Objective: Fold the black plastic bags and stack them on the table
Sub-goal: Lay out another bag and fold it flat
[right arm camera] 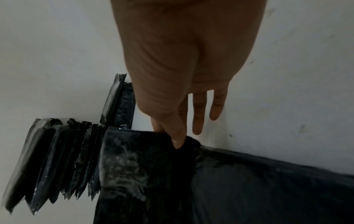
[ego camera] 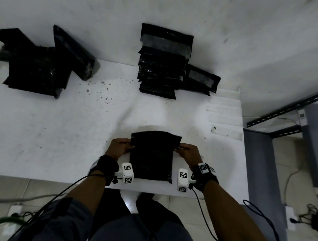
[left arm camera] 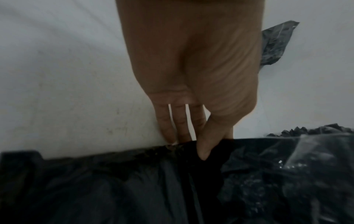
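Fingers [left arm camera: 203,145] of both hands pinch the black bag's [ego camera: 151,157] side edges.

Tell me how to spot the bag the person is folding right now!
Find the white table, then its near edge. The bag being folded lies there alone, pinched by the left hand and right hand; the other black bags sit in piles by the wall.

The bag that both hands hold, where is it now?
In the head view the bag lies at the table's near edge, pinched between left hand and right hand.
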